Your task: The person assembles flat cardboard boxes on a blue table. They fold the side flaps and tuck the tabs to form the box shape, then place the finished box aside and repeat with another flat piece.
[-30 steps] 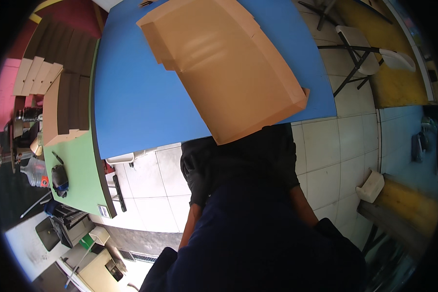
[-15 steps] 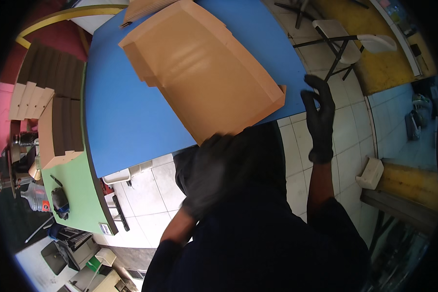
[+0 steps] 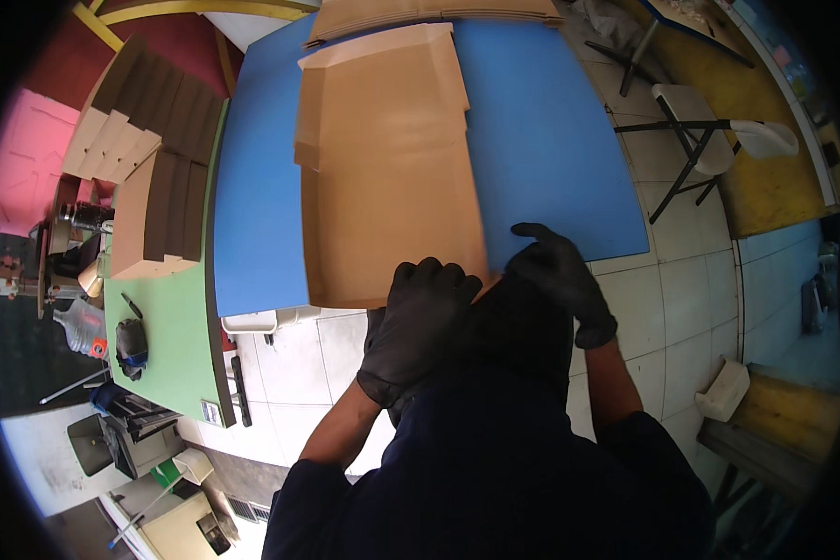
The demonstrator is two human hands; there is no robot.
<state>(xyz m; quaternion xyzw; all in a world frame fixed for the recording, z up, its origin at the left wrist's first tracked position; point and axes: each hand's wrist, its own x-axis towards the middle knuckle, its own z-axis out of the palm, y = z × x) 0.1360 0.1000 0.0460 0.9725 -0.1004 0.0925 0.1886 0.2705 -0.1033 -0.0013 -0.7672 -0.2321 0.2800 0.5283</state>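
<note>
A brown cardboard box (image 3: pixel 397 168), opened out with its side walls partly raised, lies lengthwise on the blue table (image 3: pixel 565 159). Its near edge reaches the table's front edge. My left hand (image 3: pixel 425 317), in a black glove, is closed over that near edge toward its right end, with the knuckles up and the thumb hidden. Beside the near right corner is my right hand (image 3: pixel 555 275), also black-gloved, its index finger stretched out and the fingers apart. It holds nothing that I can see.
Flat cardboard sheets (image 3: pixel 429 21) are stacked at the table's far edge. On the green table (image 3: pixel 163 327) at left stand folded brown boxes (image 3: pixel 159 215) and a dark pouch (image 3: pixel 131 350). A folding chair (image 3: pixel 705 140) stands on the tiled floor at right.
The box has turned from a slant to nearly straight in front of me. My right hand has come in from the right to its near corner; my left hand has settled on the near edge.
</note>
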